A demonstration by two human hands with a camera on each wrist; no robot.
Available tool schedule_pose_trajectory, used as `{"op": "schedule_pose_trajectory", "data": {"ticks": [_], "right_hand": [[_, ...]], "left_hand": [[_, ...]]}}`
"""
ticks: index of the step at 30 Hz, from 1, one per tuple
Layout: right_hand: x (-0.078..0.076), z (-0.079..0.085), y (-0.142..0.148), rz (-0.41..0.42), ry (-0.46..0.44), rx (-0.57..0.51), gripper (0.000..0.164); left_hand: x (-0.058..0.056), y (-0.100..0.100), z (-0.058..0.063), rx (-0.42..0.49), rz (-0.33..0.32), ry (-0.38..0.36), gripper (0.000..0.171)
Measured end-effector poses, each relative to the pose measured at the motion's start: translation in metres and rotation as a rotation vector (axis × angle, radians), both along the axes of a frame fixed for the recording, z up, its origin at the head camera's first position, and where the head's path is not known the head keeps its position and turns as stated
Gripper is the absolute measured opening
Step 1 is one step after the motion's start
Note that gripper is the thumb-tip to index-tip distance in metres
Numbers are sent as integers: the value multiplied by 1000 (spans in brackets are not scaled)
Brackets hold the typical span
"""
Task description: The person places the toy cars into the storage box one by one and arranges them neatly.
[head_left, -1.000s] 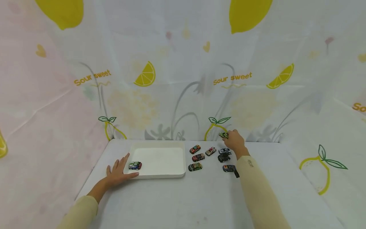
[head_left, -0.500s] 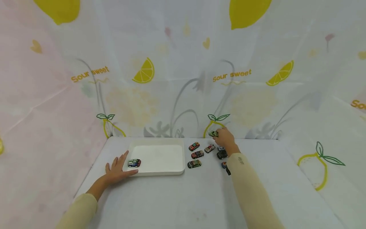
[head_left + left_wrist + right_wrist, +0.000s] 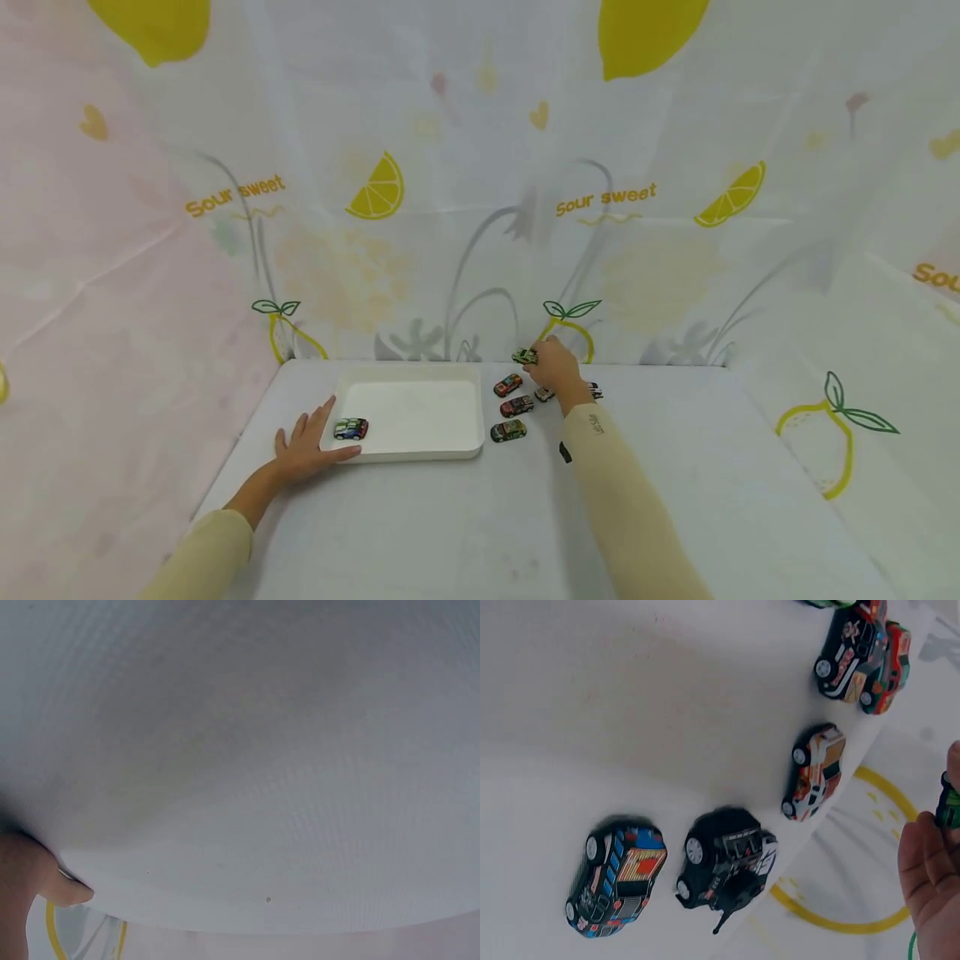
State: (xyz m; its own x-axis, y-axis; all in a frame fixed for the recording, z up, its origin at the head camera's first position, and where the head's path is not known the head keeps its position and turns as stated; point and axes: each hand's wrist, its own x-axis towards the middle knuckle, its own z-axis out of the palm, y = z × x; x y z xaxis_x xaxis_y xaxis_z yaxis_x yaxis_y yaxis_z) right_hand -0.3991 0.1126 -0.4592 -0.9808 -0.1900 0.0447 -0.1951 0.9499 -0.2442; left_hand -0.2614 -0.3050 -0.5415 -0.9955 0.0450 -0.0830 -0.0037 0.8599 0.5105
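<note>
A green toy car (image 3: 524,356) is pinched in the fingers of my right hand (image 3: 557,367), raised above the back of the table, near the tray's right side. In the right wrist view the same green car (image 3: 949,804) shows at the right edge, between thumb and fingers. My left hand (image 3: 303,450) rests at the left front corner of the white tray (image 3: 481,417), fingers spread along its left side and thumb along the front rim. One green, white and blue toy car (image 3: 351,428) sits in the tray near that hand.
Right of the tray are a red-orange car (image 3: 507,384), a dark red car (image 3: 517,406) and a green-orange car (image 3: 508,430). The right wrist view shows a black car (image 3: 724,859) and a blue-orange one (image 3: 619,877). A lemon-print cloth (image 3: 450,275) hangs behind the table.
My right hand has moved left with the green car, from over the right-hand cars toward the tray. The left hand stays at the tray's corner.
</note>
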Motion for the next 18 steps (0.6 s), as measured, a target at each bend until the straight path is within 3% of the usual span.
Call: {"op": "schedule_pose_trajectory", "data": {"ticks": [7,18], "right_hand": [[1,-5,-26,40,9,-31,41],[3,-14,-74,57,-8,-82,46]], "left_hand": [[-3,1,-7,10,1,-10,106],[-2,-1,-2,-22,2,-46,107]]}}
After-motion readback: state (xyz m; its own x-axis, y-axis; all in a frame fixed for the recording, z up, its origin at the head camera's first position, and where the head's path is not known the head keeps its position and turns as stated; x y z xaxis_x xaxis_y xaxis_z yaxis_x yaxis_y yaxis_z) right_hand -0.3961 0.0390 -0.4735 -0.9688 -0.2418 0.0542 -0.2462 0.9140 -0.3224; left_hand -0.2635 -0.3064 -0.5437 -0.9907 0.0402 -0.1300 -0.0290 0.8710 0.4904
